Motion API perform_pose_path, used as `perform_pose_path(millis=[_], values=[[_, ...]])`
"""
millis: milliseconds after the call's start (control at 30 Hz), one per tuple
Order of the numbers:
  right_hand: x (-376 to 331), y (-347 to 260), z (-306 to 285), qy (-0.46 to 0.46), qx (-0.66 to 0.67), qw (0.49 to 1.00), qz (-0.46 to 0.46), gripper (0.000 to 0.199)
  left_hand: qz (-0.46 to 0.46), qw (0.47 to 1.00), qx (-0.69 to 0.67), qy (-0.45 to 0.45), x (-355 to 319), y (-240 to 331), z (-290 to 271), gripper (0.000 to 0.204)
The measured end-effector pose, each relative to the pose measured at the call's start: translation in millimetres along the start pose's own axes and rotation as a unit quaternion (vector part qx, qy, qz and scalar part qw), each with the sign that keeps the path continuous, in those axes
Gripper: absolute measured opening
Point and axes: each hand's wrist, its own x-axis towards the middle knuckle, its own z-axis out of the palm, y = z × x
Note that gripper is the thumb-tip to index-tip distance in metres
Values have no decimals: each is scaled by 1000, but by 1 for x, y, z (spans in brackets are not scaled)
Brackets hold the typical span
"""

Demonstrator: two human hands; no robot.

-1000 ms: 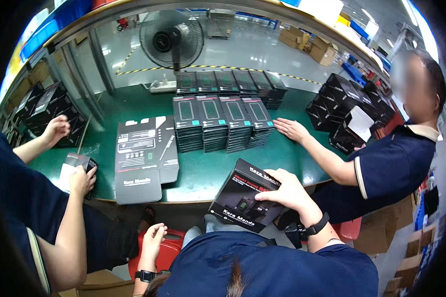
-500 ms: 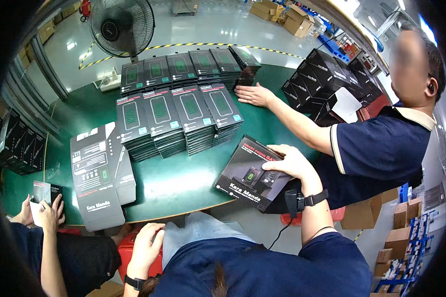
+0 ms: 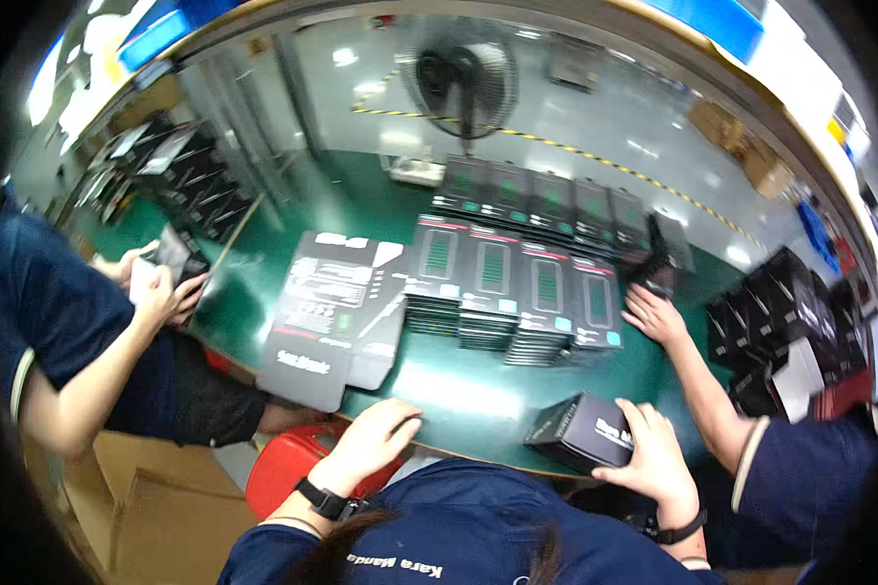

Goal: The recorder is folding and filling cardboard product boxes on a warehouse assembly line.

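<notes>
My right hand (image 3: 651,453) grips one end of a black box (image 3: 574,435) with pale lettering, fingers on top and thumb on the near side. The box is at the table's front edge, tilted; whether it touches the table I cannot tell. My left hand (image 3: 373,441) is at the front edge too, holding nothing, its fingers loosely curved and the thumb a little apart. Just beyond it lies a flattened dark grey carton (image 3: 312,312). Stacks of thin black phone-accessory boxes (image 3: 493,278) stand in two rows past the middle of the table.
At right, a co-worker's hand (image 3: 654,314) touches the table beside the stacks. Black boxes (image 3: 776,302) are piled at far right. Another person's hands (image 3: 161,283) hold a small box at left. A fan (image 3: 466,88) stands behind the table; a red stool (image 3: 298,468) is at front left.
The view has swung left, so the table's contents sit further right. My right hand has turned the box so that a different side shows. My left hand has come up to the table edge.
</notes>
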Motion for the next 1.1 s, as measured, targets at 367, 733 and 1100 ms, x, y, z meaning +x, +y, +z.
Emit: perform_pose_path(millis=[367,733,1100], values=[[77,-69,-18,42,232,934,-268,78,-3,993,-113,-33,46,108,-41,98],[96,-73,22,283,450,840,-111,25,-159,858,-316,373,56,22,-262,36],[160,-189,86,303,426,852,31,15,-164,761,-444,444,57,-137,-558,43]])
